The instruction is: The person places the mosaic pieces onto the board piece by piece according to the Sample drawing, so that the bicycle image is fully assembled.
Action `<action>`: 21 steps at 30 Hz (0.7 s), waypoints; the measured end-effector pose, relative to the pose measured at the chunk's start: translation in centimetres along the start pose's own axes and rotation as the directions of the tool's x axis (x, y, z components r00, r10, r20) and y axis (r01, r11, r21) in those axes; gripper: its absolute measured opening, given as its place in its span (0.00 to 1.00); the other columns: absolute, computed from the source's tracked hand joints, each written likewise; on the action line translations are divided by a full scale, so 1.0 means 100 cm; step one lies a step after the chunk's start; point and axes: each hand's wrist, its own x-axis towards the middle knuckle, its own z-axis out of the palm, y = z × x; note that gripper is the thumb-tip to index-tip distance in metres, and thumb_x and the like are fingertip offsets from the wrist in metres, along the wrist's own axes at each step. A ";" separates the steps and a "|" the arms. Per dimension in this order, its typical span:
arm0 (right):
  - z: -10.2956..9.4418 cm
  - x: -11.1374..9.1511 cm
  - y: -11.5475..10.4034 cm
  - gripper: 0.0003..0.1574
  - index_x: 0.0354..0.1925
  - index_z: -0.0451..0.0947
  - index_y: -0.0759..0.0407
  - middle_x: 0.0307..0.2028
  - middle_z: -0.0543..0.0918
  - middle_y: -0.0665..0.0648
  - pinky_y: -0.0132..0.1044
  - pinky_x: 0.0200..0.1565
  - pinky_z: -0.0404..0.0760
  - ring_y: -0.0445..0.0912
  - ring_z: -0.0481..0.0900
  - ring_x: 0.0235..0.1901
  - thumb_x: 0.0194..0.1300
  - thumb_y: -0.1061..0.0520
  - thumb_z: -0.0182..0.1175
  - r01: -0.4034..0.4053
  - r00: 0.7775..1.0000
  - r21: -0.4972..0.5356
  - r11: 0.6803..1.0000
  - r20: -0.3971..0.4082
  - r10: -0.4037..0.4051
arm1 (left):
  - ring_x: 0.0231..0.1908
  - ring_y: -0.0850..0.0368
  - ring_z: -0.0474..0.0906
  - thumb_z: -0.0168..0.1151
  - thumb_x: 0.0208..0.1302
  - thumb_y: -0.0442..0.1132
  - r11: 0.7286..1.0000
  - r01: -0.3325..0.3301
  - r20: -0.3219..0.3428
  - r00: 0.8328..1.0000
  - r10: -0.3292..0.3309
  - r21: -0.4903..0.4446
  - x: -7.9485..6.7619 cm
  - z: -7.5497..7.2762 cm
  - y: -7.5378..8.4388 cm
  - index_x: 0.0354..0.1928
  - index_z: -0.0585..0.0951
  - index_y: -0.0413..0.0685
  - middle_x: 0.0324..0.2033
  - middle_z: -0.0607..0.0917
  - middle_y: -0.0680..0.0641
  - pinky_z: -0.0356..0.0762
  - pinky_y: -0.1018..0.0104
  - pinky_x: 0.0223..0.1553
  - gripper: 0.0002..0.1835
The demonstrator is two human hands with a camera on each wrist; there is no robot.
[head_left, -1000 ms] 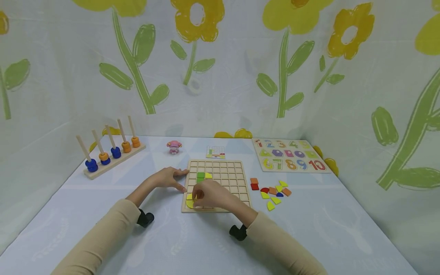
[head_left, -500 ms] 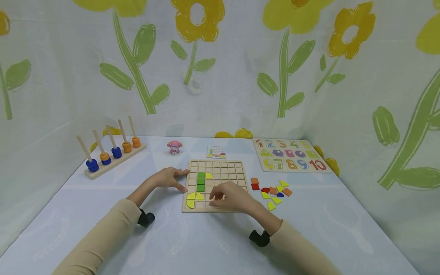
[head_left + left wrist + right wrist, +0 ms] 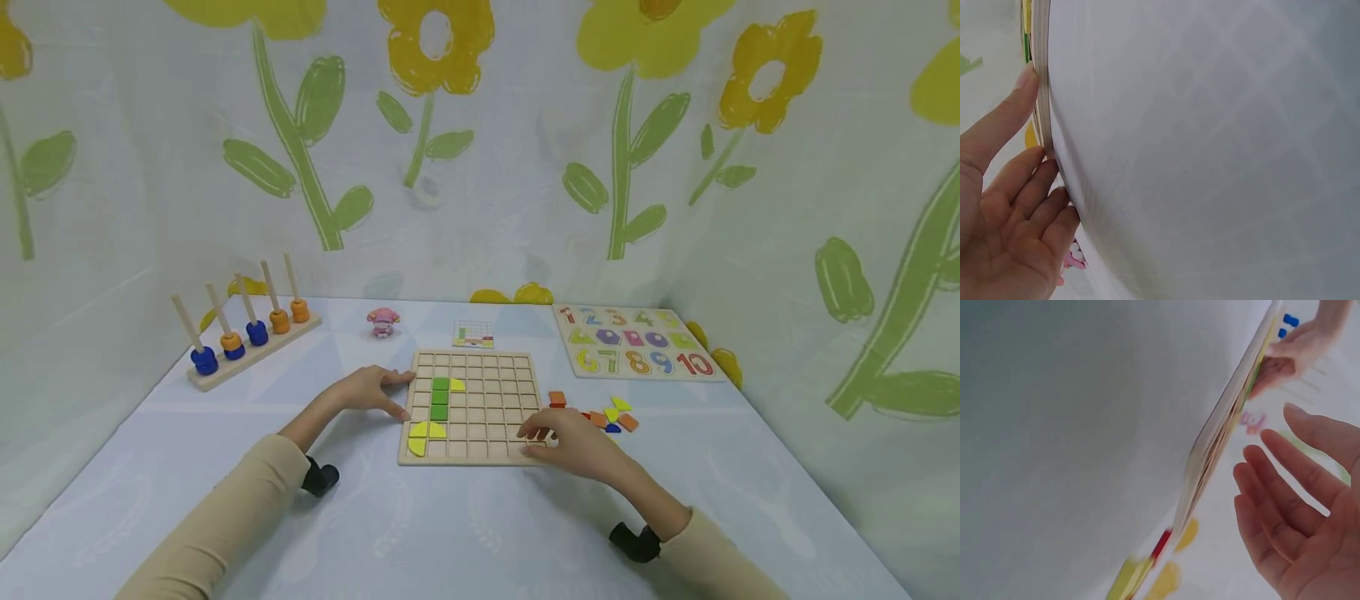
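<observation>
A wooden grid board [image 3: 487, 400] lies on the table. Its left side holds a column of green squares [image 3: 439, 398], a yellow quarter-circle [image 3: 457, 385] beside their top, and more yellow quarter-circles [image 3: 417, 446] at the near-left corner. My left hand [image 3: 367, 389] touches the board's left edge with thumb and fingertips; in the left wrist view its fingers [image 3: 1035, 178] are spread along that edge [image 3: 1042, 94]. Over the board's near-right corner, my right hand [image 3: 577, 444] holds nothing. The right wrist view shows its fingers [image 3: 1272, 487] loosely extended, apart from the board [image 3: 1216, 444].
Loose orange pieces [image 3: 628, 422], yellow pieces [image 3: 621, 403] and a blue piece [image 3: 612, 428] lie right of the board, partly behind my right hand. Behind it are a pattern card [image 3: 473, 334] and a pink figurine [image 3: 383, 322]. A peg stacker [image 3: 255, 350] and number puzzle [image 3: 637, 342] flank them.
My right hand has moved right, from the board's near-left corner to its near-right corner, uncovering the yellow quarter-circles there. My left hand has stayed at the left edge.
</observation>
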 end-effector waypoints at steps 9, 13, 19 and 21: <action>-0.016 -0.030 0.023 0.13 0.42 0.83 0.55 0.39 0.83 0.47 0.42 0.42 0.81 0.45 0.79 0.38 0.57 0.60 0.70 -0.071 0.997 -0.063 0.995 -0.033 0.069 | 0.69 0.35 0.55 0.74 0.51 0.52 1.000 0.001 0.001 1.000 -0.001 0.013 0.001 0.001 0.000 0.70 0.66 0.49 0.68 0.62 0.31 0.56 0.38 0.64 0.45; -0.022 -0.039 0.031 0.16 0.43 0.83 0.55 0.40 0.82 0.47 0.41 0.42 0.81 0.46 0.79 0.39 0.54 0.60 0.72 -0.138 0.990 -0.072 0.988 -0.034 0.136 | 0.69 0.36 0.55 0.74 0.51 0.51 1.000 0.003 0.000 1.000 -0.003 0.017 0.002 0.001 0.001 0.70 0.66 0.49 0.68 0.62 0.32 0.57 0.38 0.64 0.45; -0.029 -0.044 0.044 0.15 0.40 0.83 0.56 0.37 0.83 0.47 0.38 0.38 0.81 0.45 0.78 0.37 0.51 0.62 0.73 -0.186 0.983 -0.098 0.978 -0.020 0.185 | 0.69 0.35 0.55 0.74 0.52 0.51 1.000 -0.005 -0.001 1.000 0.005 0.028 0.002 0.001 0.001 0.70 0.66 0.49 0.68 0.62 0.32 0.56 0.38 0.64 0.44; -0.029 -0.045 0.049 0.14 0.38 0.83 0.56 0.35 0.82 0.46 0.36 0.37 0.81 0.45 0.77 0.36 0.50 0.62 0.74 -0.192 0.981 -0.100 0.976 -0.007 0.192 | 0.69 0.36 0.56 0.74 0.51 0.51 1.000 -0.002 -0.001 1.000 0.002 0.027 0.002 0.001 0.001 0.70 0.66 0.49 0.68 0.62 0.32 0.56 0.39 0.64 0.45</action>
